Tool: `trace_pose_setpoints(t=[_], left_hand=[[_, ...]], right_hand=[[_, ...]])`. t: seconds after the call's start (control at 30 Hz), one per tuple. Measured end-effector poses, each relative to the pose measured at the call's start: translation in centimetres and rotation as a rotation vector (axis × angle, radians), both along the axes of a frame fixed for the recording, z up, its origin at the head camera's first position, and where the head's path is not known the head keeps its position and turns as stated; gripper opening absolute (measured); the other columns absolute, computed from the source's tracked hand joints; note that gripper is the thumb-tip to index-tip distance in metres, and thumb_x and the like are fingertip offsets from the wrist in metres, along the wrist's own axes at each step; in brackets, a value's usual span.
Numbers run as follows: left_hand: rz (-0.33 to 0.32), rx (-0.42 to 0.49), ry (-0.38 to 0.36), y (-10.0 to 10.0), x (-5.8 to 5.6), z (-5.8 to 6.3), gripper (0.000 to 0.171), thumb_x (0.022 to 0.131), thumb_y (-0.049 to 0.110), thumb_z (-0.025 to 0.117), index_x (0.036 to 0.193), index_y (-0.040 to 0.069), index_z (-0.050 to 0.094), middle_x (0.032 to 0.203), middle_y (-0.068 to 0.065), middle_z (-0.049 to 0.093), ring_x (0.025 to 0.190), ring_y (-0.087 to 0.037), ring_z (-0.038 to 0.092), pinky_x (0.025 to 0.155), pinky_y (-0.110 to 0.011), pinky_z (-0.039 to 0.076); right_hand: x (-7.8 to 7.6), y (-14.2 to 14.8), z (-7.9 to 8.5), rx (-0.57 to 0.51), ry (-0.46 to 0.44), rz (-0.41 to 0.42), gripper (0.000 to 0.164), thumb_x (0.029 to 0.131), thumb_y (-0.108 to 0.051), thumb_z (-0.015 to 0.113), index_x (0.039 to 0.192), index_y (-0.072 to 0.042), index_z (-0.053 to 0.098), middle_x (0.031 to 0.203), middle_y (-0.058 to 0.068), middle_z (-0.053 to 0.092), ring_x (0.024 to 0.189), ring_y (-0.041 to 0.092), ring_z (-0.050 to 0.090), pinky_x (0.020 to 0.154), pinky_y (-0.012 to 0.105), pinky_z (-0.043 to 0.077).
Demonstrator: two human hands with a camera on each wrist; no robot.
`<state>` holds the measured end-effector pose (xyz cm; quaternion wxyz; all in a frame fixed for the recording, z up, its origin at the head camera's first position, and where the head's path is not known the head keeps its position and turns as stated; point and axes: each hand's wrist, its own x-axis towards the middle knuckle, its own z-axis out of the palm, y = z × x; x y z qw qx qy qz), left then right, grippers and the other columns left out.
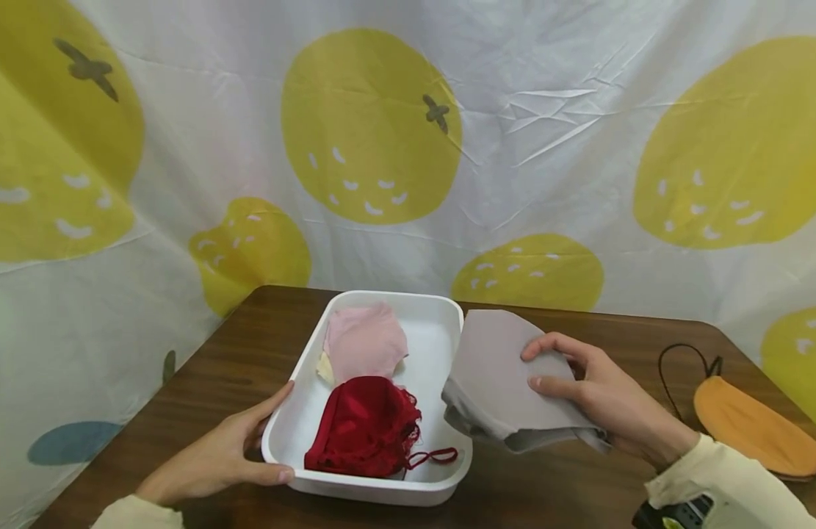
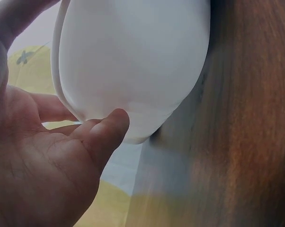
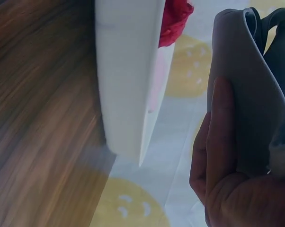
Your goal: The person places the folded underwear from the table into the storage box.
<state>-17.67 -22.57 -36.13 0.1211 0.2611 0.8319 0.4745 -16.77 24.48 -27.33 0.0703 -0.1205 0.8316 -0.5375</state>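
A white plastic tray (image 1: 429, 323) stands on the table. Inside it, a red lace bra (image 1: 364, 426) lies at the front with a strap loop beside it, and a folded pale pink cloth (image 1: 366, 339) rests behind, partly over a cream piece (image 1: 325, 368). My left hand (image 1: 229, 444) holds the tray's near left corner, thumb (image 2: 115, 124) on the outer wall. Just right of the tray, my right hand (image 1: 596, 386) grips a folded grey bra (image 1: 496, 367) above the table. Strap-like loops (image 3: 276, 23) show in the right wrist view.
An orange half-round piece (image 1: 754, 426) with a black cord (image 1: 662, 367) lies at the right of the brown wooden table (image 1: 249, 353). Behind the table hangs a white curtain (image 1: 546, 184) printed with yellow fruit.
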Motion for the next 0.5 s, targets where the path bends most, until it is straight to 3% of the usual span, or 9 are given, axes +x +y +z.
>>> trace_pose_setpoints(t=[0.17,0.37,0.5], left_hand=[[-0.015,0.000,0.015,-0.1,-0.2,-0.1,0.109,0.083,0.021,0.082,0.162,0.005,0.008,0.156,-0.033,0.028,0.120,-0.019,0.055,0.090,-0.014,0.050],[-0.034,0.018,0.029,-0.1,-0.3,-0.4,0.109,0.083,0.020,0.082,0.161,0.004,0.008,0.156,-0.034,0.028,0.117,-0.001,0.053,0.091,-0.013,0.050],[-0.057,0.043,0.058,-0.2,-0.4,-0.5,0.109,0.083,0.017,0.082,0.161,0.002,0.008,0.153,-0.037,0.030,0.116,0.003,0.053,0.092,-0.014,0.050]], right_hand=[[-0.4,-1.5,0.5,-0.028,-0.003,0.015,0.031,0.095,-0.025,0.069,0.122,-0.015,0.058,0.134,0.018,0.046,0.091,0.020,0.062,0.073,0.034,0.057],[-1.3,-3.8,1.0,-0.021,0.000,0.047,0.033,0.094,-0.023,0.071,0.122,-0.011,0.058,0.122,0.016,0.053,0.089,0.021,0.062,0.073,0.034,0.057],[-2.2,-5.2,1.1,-0.039,0.009,0.086,0.033,0.092,-0.017,0.071,0.122,-0.007,0.059,0.122,0.015,0.055,0.090,0.019,0.063,0.075,0.032,0.056]])
